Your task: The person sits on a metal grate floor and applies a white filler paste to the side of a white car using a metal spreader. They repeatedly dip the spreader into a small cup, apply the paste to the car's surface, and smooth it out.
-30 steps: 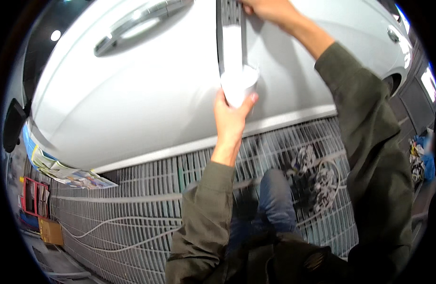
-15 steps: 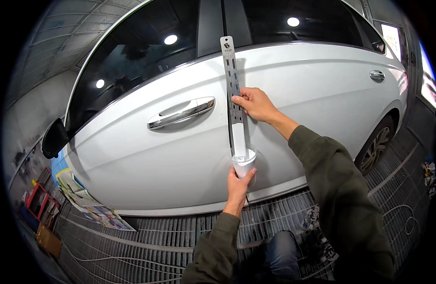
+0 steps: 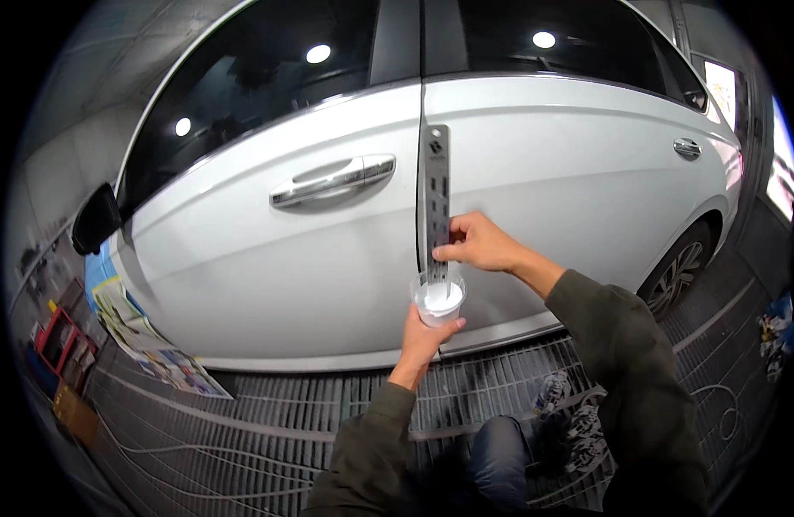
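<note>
In my left hand I hold a clear plastic cup with white paint in it, fingers wrapped round its lower part. My right hand pinches a flat metal mixing stick with rows of slots, a little above the cup. The stick stands nearly upright. Its lower end is inside the cup, and the tip is hidden in the paint. Both hands are in front of a white car, close to the gap between its two side doors.
A chrome door handle is left of the stick, and a black wing mirror juts out further left. Newspaper masking sheets hang at the car's front. Hoses lie on the floor grating, and a cardboard box stands at lower left.
My right hand and the mixing stick have come down; the white-coated lower end has gone into the cup. The cup now tilts more toward me, showing the paint inside.
</note>
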